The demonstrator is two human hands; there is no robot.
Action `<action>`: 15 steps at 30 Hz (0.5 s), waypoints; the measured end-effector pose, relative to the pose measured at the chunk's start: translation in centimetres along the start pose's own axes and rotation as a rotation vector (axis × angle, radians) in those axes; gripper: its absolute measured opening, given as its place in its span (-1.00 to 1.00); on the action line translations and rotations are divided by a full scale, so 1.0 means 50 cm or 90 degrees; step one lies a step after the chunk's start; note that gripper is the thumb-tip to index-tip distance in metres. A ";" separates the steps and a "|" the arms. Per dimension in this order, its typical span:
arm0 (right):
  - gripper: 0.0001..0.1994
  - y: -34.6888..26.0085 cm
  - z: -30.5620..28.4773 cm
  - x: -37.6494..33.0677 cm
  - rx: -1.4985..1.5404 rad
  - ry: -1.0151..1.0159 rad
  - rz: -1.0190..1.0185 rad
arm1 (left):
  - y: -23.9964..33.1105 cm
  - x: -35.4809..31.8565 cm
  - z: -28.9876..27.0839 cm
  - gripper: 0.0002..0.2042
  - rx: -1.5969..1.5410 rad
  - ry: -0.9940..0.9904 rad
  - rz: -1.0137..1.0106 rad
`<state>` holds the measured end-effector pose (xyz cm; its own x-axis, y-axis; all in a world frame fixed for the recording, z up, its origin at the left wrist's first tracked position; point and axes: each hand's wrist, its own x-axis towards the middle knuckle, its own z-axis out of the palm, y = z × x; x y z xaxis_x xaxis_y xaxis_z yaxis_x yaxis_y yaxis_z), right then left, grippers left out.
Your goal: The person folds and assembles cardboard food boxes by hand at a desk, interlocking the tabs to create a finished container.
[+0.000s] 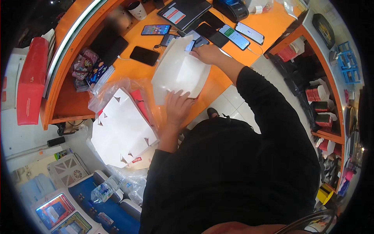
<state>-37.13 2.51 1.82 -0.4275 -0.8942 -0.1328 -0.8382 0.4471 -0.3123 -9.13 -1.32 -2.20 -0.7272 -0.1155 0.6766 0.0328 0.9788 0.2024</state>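
A partly folded white cardboard box (180, 72) is between my hands over the orange table, its inner side up and its walls bent upward. My left hand (178, 107) holds its near edge, with the fingers spread over the inside and the thumb hidden. At the far right corner, my right hand (207, 54) is closed on the box's wall. A bit of red shows under the near edge. To the left lies a pile of flat white cardboard box blanks (121, 130) with cut slots, partly in a clear plastic bag (113, 87).
Several phones, among them a black one (144, 55), lie on the orange table (210, 95) beyond the box. A laptop (183, 13), a card terminal (230, 8) and a paper cup (137, 10) stand farther back. Shelves with red boxes (317, 93) line the right side.
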 end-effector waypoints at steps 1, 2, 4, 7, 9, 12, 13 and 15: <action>-0.59 0.001 -0.004 -0.011 0.035 0.051 0.000 | 0.006 0.004 -0.015 -0.77 -0.002 0.005 0.006; -0.59 -0.005 -0.009 -0.021 0.072 0.098 -0.007 | 0.016 0.002 -0.035 -0.74 0.002 0.009 0.005; -0.65 -0.016 -0.038 -0.050 0.201 0.243 0.008 | 0.030 -0.016 -0.103 -0.69 -0.021 -0.017 -0.031; -0.76 -0.021 -0.037 -0.103 0.455 0.370 -0.046 | 0.014 -0.122 -0.229 -0.57 -0.018 -0.143 -0.167; -0.80 -0.034 -0.021 -0.152 0.578 0.382 -0.083 | 0.009 -0.123 -0.332 -0.51 0.018 -0.221 -0.264; -0.79 -0.089 -0.009 -0.215 0.649 0.345 -0.087 | -0.024 -0.215 -0.446 -0.45 0.017 -0.342 -0.405; -0.79 -0.106 -0.004 -0.231 0.661 0.312 -0.065 | -0.038 -0.252 -0.464 -0.51 0.000 -0.367 -0.426; -0.79 -0.150 0.006 -0.246 0.657 0.268 -0.064 | -0.056 -0.295 -0.479 -0.61 -0.047 -0.335 -0.466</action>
<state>-25.48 10.14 5.53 -0.6172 -0.7596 0.2049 -0.2765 -0.0344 -0.9604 17.92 -6.40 4.24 -0.8023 -0.5951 -0.0467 -0.5306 0.6752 0.5125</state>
